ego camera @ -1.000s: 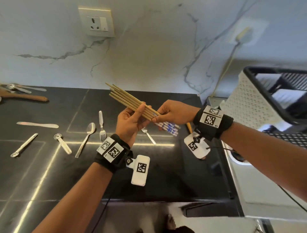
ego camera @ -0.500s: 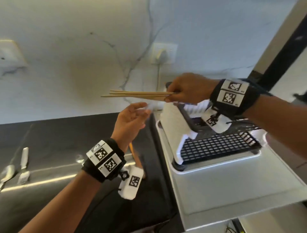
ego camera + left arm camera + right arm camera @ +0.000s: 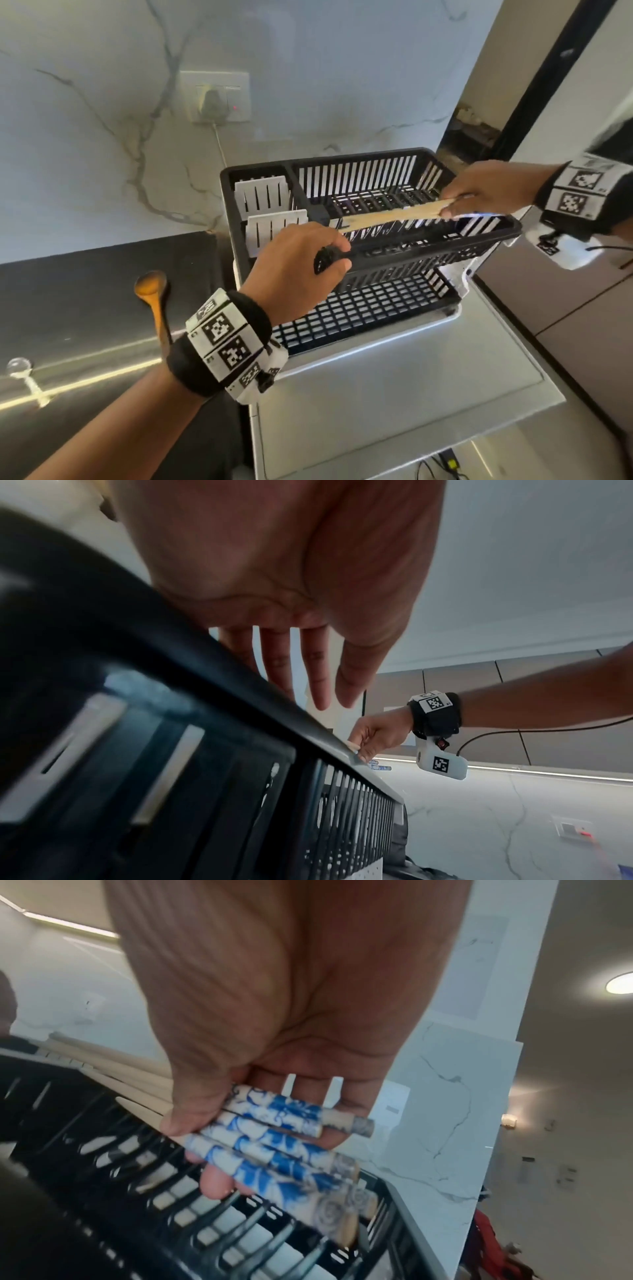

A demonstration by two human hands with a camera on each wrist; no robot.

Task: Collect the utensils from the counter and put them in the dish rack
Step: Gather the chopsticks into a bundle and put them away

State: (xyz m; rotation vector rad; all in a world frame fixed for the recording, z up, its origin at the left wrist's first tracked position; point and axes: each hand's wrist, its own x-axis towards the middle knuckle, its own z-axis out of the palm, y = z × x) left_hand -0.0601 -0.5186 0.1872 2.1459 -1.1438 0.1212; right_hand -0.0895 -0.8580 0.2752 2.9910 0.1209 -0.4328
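A second ago both of my hands held the bundle of chopsticks (image 3: 390, 215) over the black tabletop (image 3: 85, 294); since then the bundle has passed entirely to my right hand (image 3: 486, 192), and I have turned to the dish rack (image 3: 376, 240), which stands on the steel drainboard (image 3: 411, 394) past the tabletop's right edge. My right hand pinches the chopsticks at their blue-patterned ends, thumb on top and fingers curled beneath, and holds them nearly level over the rack's upper tier, their plain tips pointing toward the white utensil holders (image 3: 270, 209) at the tier's left end. Whether the tips touch the rack cannot be determined from these views. My left hand (image 3: 298, 270) has released the bundle; it is empty, fingers extended and slightly spread, positioned at the rack's near rim. I judge the carry complete and only the set-down remaining for this bundle. A wooden spoon (image 3: 154, 298) lies near the tabletop's right edge and a metal spoon (image 3: 24, 373) further left, so further collection trips are required.
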